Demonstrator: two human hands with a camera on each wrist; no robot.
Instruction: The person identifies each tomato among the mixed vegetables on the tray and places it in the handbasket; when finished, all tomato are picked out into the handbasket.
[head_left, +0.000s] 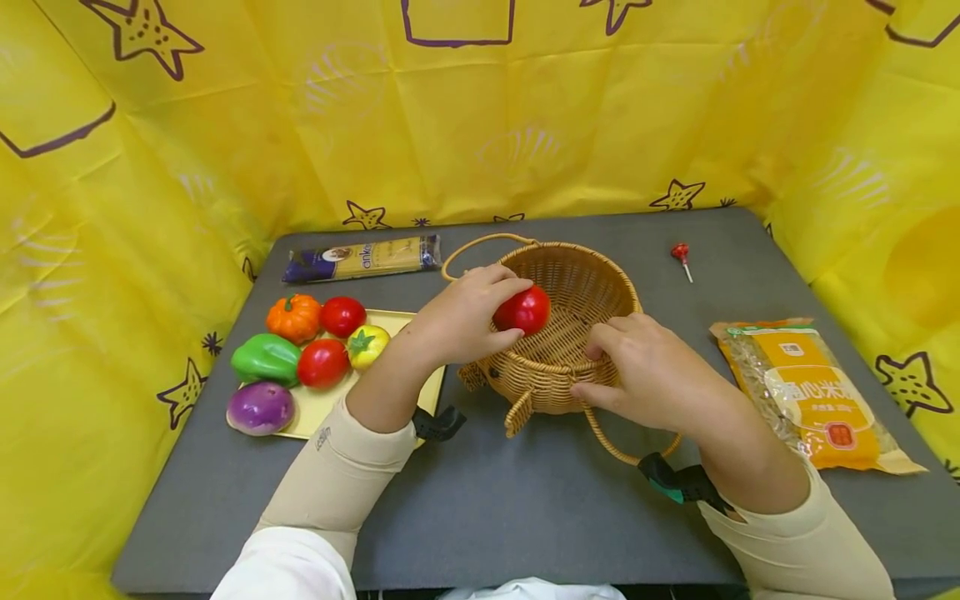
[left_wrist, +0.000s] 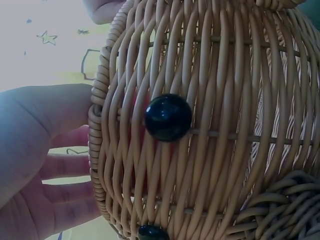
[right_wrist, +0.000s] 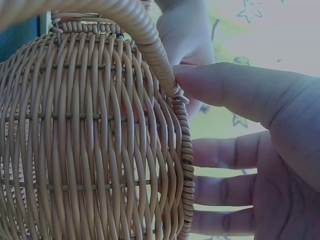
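We see the grip of the left hand [head_left: 465, 315] closed around a red tomato [head_left: 529, 310], which is at the left rim of the wicker basket [head_left: 540, 393], at its opening. The right hand [head_left: 647, 367] pinches the near right rim, with the thumb outside. To the left, we find a pale yellow tray [head_left: 318, 408] with two other red tomatoes [head_left: 323, 363], a yellow one [head_left: 367, 346], an orange pumpkin [head_left: 294, 318], a green pepper [head_left: 266, 359] and a purple eggplant [head_left: 261, 408] gathered there. Behind lies a long packet [head_left: 367, 258]. Farther right on the grey worktop [head_left: 525, 508] we notice a lollipop [head_left: 681, 252] and an orange bag [head_left: 821, 396].
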